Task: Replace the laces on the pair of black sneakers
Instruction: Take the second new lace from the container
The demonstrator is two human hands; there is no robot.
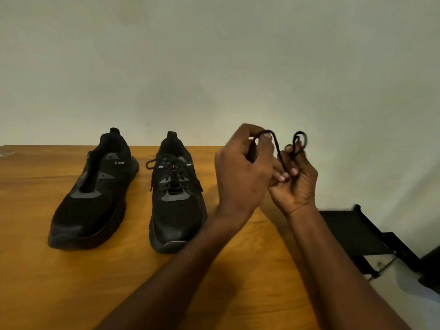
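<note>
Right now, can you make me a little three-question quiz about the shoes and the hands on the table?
1. True or false: the black mesh sneaker on the left has no lace in it.
2. What do the left hand and right hand hold together?
A. a thin black shoelace
B. a brush
C. a sock
3. Fill in: the black laced sneaker on the right stands on a brown ____ table.

Key: 1 true; 2 A; 3 wooden.
</note>
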